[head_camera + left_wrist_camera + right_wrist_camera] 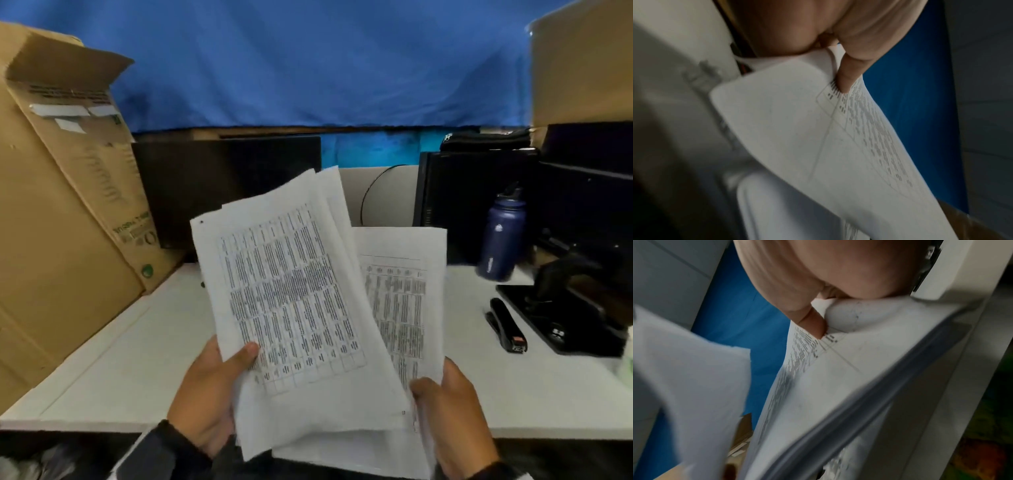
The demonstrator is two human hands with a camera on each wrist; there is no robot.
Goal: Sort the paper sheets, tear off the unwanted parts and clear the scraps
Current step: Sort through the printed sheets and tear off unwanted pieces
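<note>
Both hands hold printed paper sheets above the white desk [144, 346]. My left hand [212, 387] grips a bundle of sheets [287, 301] printed with a dense table, thumb on top near the lower left corner. In the left wrist view the thumb [846, 76] presses the same bundle [797, 129]. My right hand [448, 414] pinches a second group of sheets [400, 294] at their lower right edge, partly tucked under the left bundle. The right wrist view shows the thumb [813, 324] on those sheets [849, 369]. The fingers behind the paper are hidden.
A tall open cardboard box [61, 205] leans at the left. Black monitors [226, 185] stand behind, under a blue cloth [308, 68]. At the right are a navy water bottle [501, 236], a black stapler [507, 325] and a black monitor stand [561, 308].
</note>
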